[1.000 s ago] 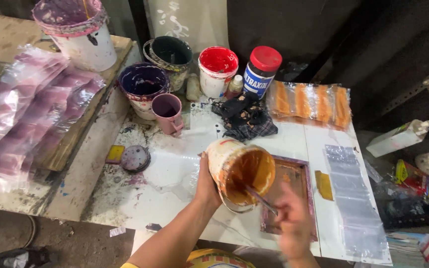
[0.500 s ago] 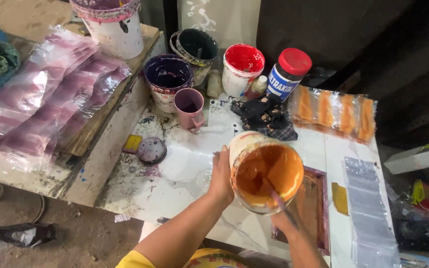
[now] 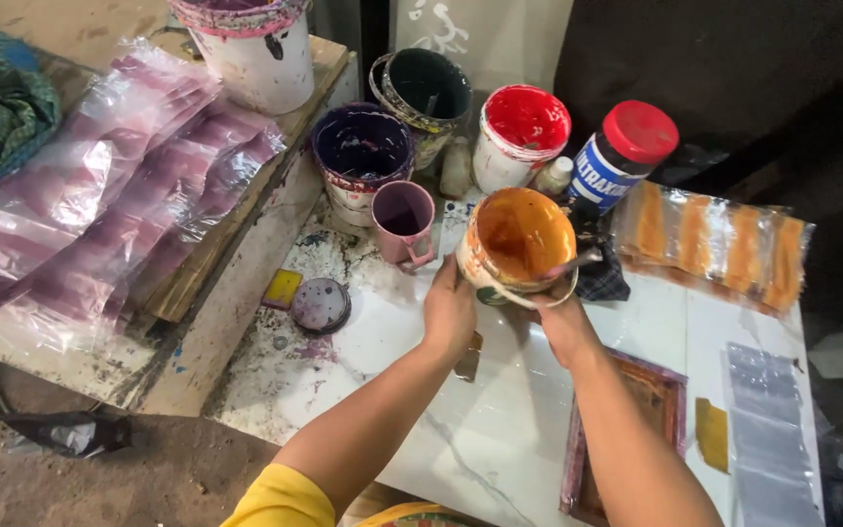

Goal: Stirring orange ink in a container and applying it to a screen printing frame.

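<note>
The big white worktable (image 3: 500,429) is paint-splattered on its left side, and the person stands at its near edge with both arms reaching in. On the raised wooden bench to the left there's a heap of clear plastic bags (image 3: 100,215) tinted purple, plus one big white bucket (image 3: 246,49) crusted with purple.

Main thing: the tub of orange paint (image 3: 519,244), held up off the table and tipped toward the camera, just right of the pink mug (image 3: 404,222). The left hand (image 3: 449,314) is wrapped around its left wall. The right hand (image 3: 566,327) sits under the tub's right side, and can't really tell if it's gripping the tub or the metal stirrer (image 3: 578,262) poking over the rim.

Judging by the tilt, doing this well means keeping the left grip firm and low, not tipping any further, and scraping the stirrer along the inside wall so nothing drips on the table.

Counts: four paint tubs including the held one (orange, dark purple (image 3: 361,161), dark teal (image 3: 426,93), red (image 3: 519,132)), one red-lidded jar (image 3: 622,156), one mug, one packet (image 3: 714,244) with four orange stripes, one wooden screen frame (image 3: 661,390), one round lid (image 3: 320,304), two small yellow pieces (image 3: 282,289).
</note>
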